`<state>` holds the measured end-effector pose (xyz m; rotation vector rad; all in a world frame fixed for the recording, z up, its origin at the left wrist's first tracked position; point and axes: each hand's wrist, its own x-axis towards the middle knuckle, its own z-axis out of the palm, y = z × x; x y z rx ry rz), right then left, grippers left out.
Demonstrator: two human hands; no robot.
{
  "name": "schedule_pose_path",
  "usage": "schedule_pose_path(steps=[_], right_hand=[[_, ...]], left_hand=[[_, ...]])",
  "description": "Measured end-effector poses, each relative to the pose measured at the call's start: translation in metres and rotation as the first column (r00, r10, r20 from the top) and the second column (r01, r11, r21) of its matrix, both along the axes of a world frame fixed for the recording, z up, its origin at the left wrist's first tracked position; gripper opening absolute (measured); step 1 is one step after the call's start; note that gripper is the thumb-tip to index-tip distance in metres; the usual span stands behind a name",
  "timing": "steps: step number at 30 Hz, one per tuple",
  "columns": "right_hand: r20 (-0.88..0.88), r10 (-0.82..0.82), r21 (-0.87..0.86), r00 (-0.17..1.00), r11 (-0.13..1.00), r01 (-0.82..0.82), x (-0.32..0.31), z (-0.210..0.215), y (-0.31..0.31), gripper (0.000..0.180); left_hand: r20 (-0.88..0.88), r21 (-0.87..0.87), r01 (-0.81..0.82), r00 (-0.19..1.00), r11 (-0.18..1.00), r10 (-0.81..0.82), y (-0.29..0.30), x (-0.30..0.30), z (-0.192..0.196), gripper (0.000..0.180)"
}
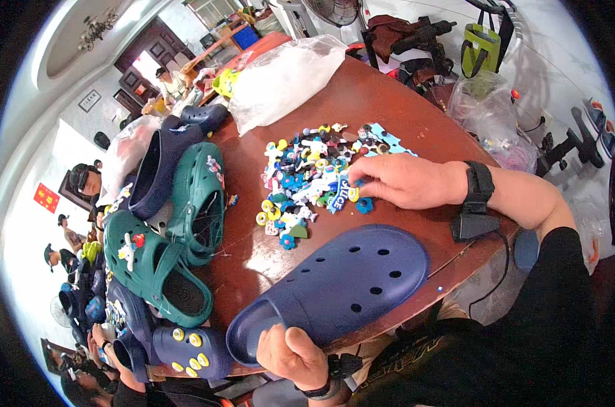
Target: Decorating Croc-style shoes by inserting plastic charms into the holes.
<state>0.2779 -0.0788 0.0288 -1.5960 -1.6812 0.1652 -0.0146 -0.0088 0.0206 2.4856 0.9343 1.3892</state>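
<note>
A navy clog [341,271] with round holes in its top lies near the table's front edge, toe to the right. My left hand [290,356] is closed around its heel end, the fingers partly hidden inside the opening. Beyond the clog spreads a pile of colourful shoe charms [307,169]. My right hand [406,182] is at the pile's right side with fingers pinched together. A bit of blue shows by the fingertips, but whether they grip it I cannot make out. Just below them lie a blue letter charm [338,197] and a blue flower charm [364,205].
Green clogs [162,264] stand to the left, with a navy clog bearing yellow charms [193,351] nearer me. A plastic bag [287,81] lies on the table's far end. Other people [87,182] sit along the left. A cable [501,271] hangs from my right wrist device.
</note>
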Motion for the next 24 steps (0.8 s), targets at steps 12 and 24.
schedule_pose_path(steps=[12, 24], right_hand=[[0.272, 0.028, 0.051, 0.962, 0.998, -0.044, 0.006, -0.002, 0.024, 0.016], [0.732, 0.001, 0.066, 0.681, 0.995, -0.073, -0.001, -0.006, 0.041, 0.016]], left_hand=[[0.057, -0.112, 0.045, 0.998, 0.993, -0.038, 0.000, -0.002, 0.004, 0.037], [0.056, -0.048, 0.109, 0.993, 0.993, -0.106, 0.002, -0.001, 0.003, 0.033]])
